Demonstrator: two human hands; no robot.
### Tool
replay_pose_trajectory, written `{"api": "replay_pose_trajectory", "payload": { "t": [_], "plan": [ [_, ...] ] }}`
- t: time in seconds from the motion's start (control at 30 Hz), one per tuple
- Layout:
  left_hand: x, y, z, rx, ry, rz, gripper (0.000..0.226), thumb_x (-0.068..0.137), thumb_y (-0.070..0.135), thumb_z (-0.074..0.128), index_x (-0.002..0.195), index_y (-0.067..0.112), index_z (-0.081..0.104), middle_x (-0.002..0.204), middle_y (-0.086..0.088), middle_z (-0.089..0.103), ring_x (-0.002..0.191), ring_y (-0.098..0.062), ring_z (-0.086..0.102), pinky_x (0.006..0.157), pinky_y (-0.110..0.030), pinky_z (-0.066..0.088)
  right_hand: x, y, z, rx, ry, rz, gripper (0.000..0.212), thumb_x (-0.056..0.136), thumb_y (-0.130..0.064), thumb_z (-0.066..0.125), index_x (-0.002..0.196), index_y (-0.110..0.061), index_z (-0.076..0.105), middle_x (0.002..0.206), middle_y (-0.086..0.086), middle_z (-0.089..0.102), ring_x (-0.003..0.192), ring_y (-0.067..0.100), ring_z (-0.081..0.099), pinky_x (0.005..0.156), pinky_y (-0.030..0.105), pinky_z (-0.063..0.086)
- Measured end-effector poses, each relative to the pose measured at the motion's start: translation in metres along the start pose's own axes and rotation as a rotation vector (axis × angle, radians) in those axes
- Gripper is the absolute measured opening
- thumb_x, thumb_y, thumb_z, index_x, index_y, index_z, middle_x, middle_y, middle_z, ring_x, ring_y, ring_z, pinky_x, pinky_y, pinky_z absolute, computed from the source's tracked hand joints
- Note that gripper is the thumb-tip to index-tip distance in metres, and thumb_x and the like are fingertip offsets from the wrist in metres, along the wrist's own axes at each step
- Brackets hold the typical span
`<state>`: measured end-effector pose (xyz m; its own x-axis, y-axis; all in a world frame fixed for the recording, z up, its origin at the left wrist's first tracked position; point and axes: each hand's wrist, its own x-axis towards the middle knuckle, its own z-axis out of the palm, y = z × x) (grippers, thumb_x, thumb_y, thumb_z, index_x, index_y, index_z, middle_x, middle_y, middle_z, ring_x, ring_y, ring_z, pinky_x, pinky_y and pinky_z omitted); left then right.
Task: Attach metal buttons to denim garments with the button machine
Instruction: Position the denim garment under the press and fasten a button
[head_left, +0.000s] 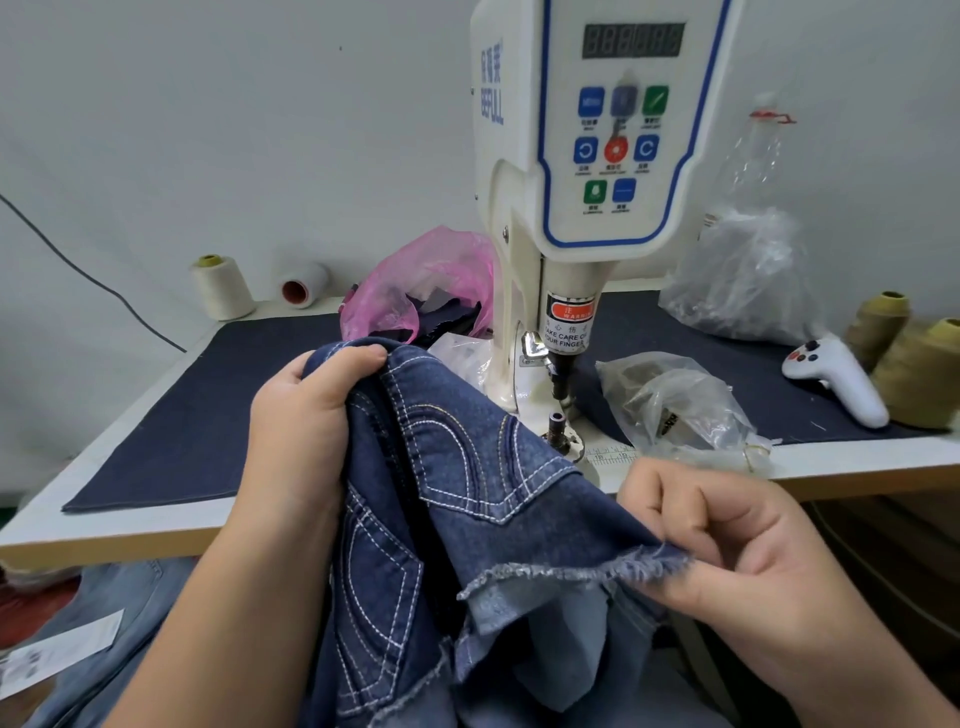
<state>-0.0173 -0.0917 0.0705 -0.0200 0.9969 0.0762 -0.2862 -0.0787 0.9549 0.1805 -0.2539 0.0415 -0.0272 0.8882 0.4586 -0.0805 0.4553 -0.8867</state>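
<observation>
A dark blue denim garment (467, 499) with white stitched pockets hangs between my hands in front of the table edge. My left hand (306, 415) grips its upper fold, thumb on top. My right hand (727, 545) pinches the frayed hem at the lower right. The white button machine (587, 156) stands behind the garment. Its small dark lower die (557, 422) shows just past the denim's top edge, under the punch head (563, 364). A clear bag (675, 405) holding small metal parts lies to the right of the die.
A dark cloth mat (208, 415) covers the white table. A pink bag (421, 280) sits behind the machine's left side, clear bags (743, 270) behind its right. A white handheld controller (836, 384) and thread cones (919, 374) lie at the far right; two spools (221, 286) stand at the back left.
</observation>
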Motion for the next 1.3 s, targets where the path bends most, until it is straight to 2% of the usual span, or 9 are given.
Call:
{"api": "replay_pose_trajectory", "payload": {
  "t": [0.17,0.27,0.43,0.57,0.7,0.87,0.97,1.1,1.3],
  "plan": [
    [0.007,-0.001,-0.002,-0.076,-0.038,-0.094,0.020,0.065,0.024,0.077,0.084,0.018,0.078,0.083,-0.008,0.073,0.076,-0.024,0.069,0.073,-0.038,0.056,-0.005,0.005,-0.003,-0.173,0.059,-0.006,0.023,0.076,-0.042,0.083,0.081,-0.025,0.068,0.070,0.003,0.053,0.060,0.014,0.047,0.060,0.018,0.044],
    [0.011,0.000,-0.005,-0.120,-0.031,-0.136,0.026,0.060,0.026,0.079,0.084,0.018,0.076,0.085,-0.011,0.071,0.078,-0.028,0.067,0.083,-0.047,0.053,-0.005,0.005,-0.005,-0.302,0.059,-0.059,0.016,0.077,-0.037,0.081,0.077,-0.024,0.070,0.068,0.005,0.052,0.060,0.018,0.047,0.062,0.020,0.041],
    [0.012,0.000,-0.004,-0.089,0.001,-0.095,0.019,0.064,0.024,0.078,0.081,0.018,0.079,0.081,-0.010,0.074,0.073,-0.026,0.069,0.077,-0.043,0.056,-0.008,0.004,-0.005,-0.346,0.083,-0.108,0.022,0.079,-0.044,0.079,0.076,-0.024,0.072,0.067,-0.001,0.055,0.059,0.016,0.050,0.060,0.021,0.040],
    [0.018,-0.001,-0.009,-0.025,0.016,-0.074,0.019,0.066,0.022,0.077,0.084,0.017,0.080,0.083,-0.009,0.076,0.072,-0.022,0.072,0.068,-0.034,0.057,-0.009,0.001,-0.004,-0.388,0.280,-0.171,0.024,0.074,-0.049,0.080,0.077,-0.027,0.071,0.060,-0.005,0.054,0.053,0.009,0.045,0.052,0.016,0.038],
    [0.017,-0.003,-0.011,0.082,-0.056,-0.072,0.024,0.062,0.026,0.079,0.084,0.018,0.080,0.086,-0.011,0.077,0.077,-0.025,0.074,0.073,-0.036,0.058,-0.001,-0.003,-0.001,-0.273,0.328,-0.187,0.022,0.076,-0.045,0.080,0.084,-0.027,0.068,0.060,-0.008,0.058,0.053,0.006,0.049,0.049,0.018,0.039],
    [0.016,-0.003,-0.011,0.120,-0.061,-0.032,0.012,0.067,0.022,0.078,0.077,0.018,0.079,0.079,-0.009,0.076,0.070,-0.022,0.072,0.069,-0.034,0.055,0.007,0.005,0.002,-0.124,0.400,-0.171,0.028,0.078,-0.050,0.076,0.088,-0.027,0.065,0.075,-0.001,0.068,0.066,0.012,0.063,0.064,0.021,0.055],
    [0.011,0.000,-0.011,0.047,-0.121,-0.098,0.004,0.072,0.019,0.076,0.076,0.018,0.077,0.080,-0.010,0.074,0.070,-0.024,0.070,0.072,-0.035,0.055,0.012,0.008,0.000,-0.109,0.455,-0.128,0.034,0.075,-0.055,0.078,0.090,-0.027,0.067,0.082,-0.001,0.070,0.076,0.015,0.067,0.070,0.029,0.058],
    [-0.003,0.008,-0.007,-0.246,-0.314,-0.423,0.027,0.063,0.030,0.075,0.082,0.011,0.075,0.078,-0.015,0.073,0.064,-0.029,0.070,0.063,-0.038,0.061,0.014,0.018,0.003,-0.063,0.378,-0.021,0.042,0.076,-0.056,0.077,0.108,-0.030,0.069,0.106,0.003,0.074,0.097,0.019,0.071,0.077,0.028,0.058],
    [-0.020,0.007,0.014,-0.455,-0.479,-0.512,0.026,0.072,0.032,0.070,0.077,0.007,0.076,0.077,-0.014,0.072,0.068,-0.029,0.071,0.068,-0.040,0.062,0.009,0.042,0.026,-0.160,0.215,0.272,0.102,0.058,-0.057,0.089,0.142,-0.058,0.031,0.139,-0.026,0.055,0.125,0.001,0.056,0.100,0.018,0.047]
  ]
}}
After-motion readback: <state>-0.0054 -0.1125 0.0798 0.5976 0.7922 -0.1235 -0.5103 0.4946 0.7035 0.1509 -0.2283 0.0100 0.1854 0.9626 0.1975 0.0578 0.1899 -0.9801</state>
